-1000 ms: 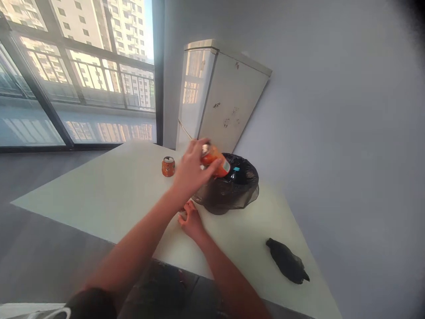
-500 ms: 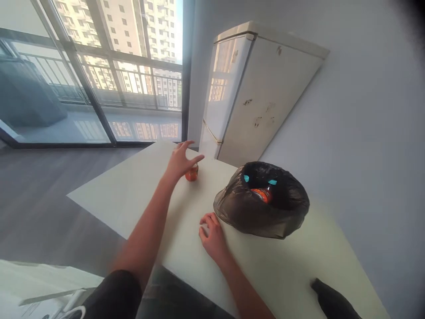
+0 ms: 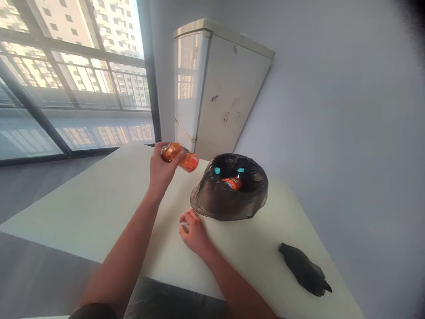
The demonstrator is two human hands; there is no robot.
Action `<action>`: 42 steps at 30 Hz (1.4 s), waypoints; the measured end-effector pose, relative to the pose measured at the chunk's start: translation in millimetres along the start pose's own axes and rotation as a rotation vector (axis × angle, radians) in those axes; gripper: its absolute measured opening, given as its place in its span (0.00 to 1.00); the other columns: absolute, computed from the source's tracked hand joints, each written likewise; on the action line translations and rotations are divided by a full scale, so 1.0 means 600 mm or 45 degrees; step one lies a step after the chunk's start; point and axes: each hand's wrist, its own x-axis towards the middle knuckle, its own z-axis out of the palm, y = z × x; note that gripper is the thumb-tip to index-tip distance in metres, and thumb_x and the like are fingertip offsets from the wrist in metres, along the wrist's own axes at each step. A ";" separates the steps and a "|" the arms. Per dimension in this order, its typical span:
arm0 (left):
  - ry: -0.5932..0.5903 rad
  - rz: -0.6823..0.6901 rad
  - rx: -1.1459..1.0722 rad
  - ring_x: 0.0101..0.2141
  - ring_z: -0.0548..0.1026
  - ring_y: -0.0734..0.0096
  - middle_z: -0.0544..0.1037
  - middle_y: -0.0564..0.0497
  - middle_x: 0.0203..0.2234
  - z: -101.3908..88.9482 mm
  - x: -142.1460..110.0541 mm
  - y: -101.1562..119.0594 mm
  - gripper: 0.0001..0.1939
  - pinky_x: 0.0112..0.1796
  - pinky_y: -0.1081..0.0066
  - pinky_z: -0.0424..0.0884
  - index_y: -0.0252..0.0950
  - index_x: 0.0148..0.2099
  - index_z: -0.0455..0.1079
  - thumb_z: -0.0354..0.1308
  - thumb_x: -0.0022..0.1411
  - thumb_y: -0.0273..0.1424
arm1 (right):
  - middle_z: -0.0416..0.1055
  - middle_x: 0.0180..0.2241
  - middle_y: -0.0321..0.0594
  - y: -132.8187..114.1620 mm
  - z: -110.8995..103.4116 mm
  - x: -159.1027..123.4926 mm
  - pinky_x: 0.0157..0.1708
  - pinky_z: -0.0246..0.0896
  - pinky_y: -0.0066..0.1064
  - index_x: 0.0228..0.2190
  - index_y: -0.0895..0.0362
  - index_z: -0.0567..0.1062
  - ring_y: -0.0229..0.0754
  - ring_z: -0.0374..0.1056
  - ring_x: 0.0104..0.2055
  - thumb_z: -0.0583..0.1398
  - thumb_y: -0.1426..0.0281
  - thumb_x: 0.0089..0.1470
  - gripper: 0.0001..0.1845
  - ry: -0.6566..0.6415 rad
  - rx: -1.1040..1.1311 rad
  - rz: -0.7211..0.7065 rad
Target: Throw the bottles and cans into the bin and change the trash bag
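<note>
My left hand (image 3: 161, 165) grips an orange drink can (image 3: 180, 156), tipped sideways and held above the table. To its right stands a bin lined with a dark plastic bag (image 3: 229, 206), its mouth open. Inside the bin lie another orange can (image 3: 231, 183) and two turquoise bottle caps (image 3: 241, 170), probably on bottles mostly hidden in the dark. My right hand (image 3: 193, 230) rests on the table in front of the bin, fingers loosely curled and apart, holding nothing.
A white table (image 3: 76, 208) carries the bin. A rolled black plastic bag (image 3: 305, 270) lies on its right part. Behind stands a white fridge (image 3: 226, 93) against the wall, with a sliding glass door (image 3: 99, 102) at the left.
My left hand has closed on the can that stood on the table and lifted and tipped it. The view has swung right. My right hand stays by the bin.
</note>
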 end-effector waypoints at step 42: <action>-0.215 -0.334 -1.602 0.42 0.80 0.66 0.83 0.47 0.42 0.063 -0.042 0.057 0.15 0.46 0.66 0.75 0.37 0.37 0.73 0.72 0.62 0.41 | 0.82 0.39 0.41 -0.064 -0.519 0.088 0.53 0.75 0.41 0.33 0.56 0.78 0.46 0.78 0.45 0.59 0.67 0.60 0.08 0.789 1.613 -0.102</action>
